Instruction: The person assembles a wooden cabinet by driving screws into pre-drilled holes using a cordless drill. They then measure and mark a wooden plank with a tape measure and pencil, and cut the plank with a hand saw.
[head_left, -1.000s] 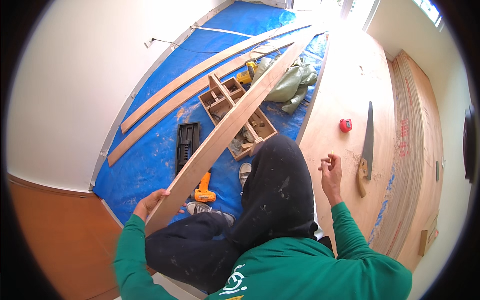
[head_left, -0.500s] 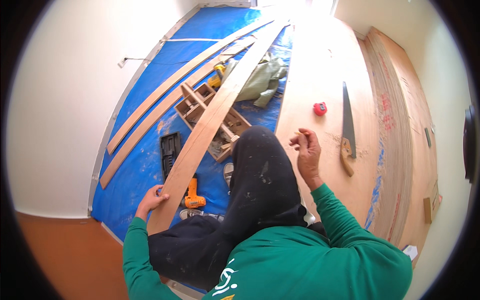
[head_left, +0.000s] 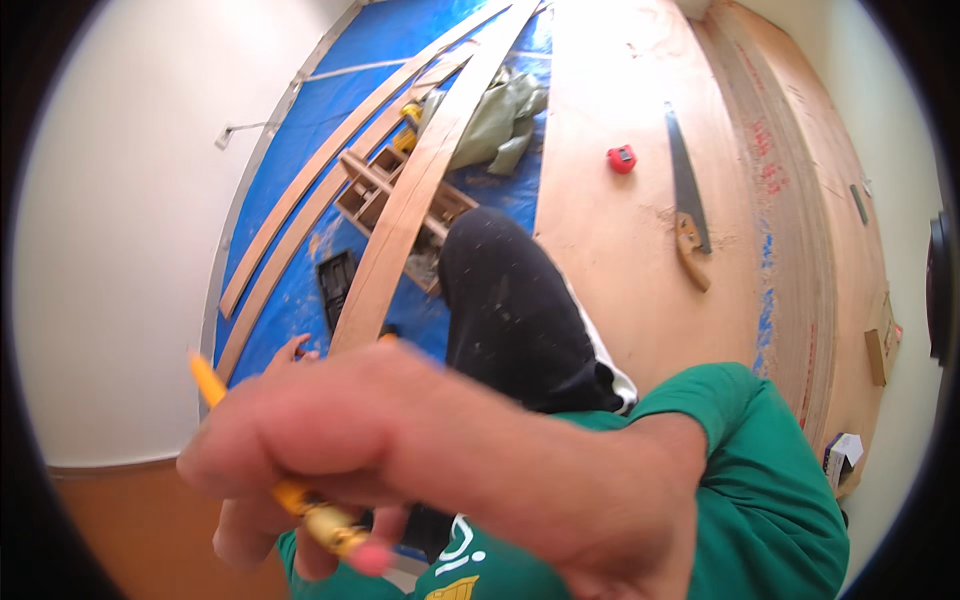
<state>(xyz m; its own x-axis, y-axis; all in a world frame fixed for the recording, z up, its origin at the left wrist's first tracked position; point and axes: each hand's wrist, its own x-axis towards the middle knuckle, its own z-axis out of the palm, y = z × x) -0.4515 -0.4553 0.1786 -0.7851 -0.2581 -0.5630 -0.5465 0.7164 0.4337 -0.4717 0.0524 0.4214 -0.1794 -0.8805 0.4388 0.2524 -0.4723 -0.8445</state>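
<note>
My right hand [head_left: 430, 420] is raised close to the camera and looms over the lower part of the view. It is closed around a yellow pencil [head_left: 208, 380], which has a pink eraser at its lower end and its other end pointing up and left. Behind it, only some fingers of my left hand [head_left: 290, 350] show, slightly apart, just left of a long wooden plank [head_left: 410, 200]. A small gap seems to lie between them and the plank's edge. The plank runs from near my lap to the far end of the room.
A red tape measure [head_left: 621, 159] and a handsaw [head_left: 685, 190] lie on a wide plywood sheet [head_left: 590, 260]. Left, a wooden tool tote [head_left: 365, 205], black case [head_left: 336, 285] and two narrow boards [head_left: 300, 210] rest on blue sheeting [head_left: 330, 100]. Stacked sheets [head_left: 790, 240] line the right wall.
My right hand has come up and left from above the plywood toward the camera, bringing the pencil into plain sight. My left hand has come away from the plank's edge. The view has shifted.
</note>
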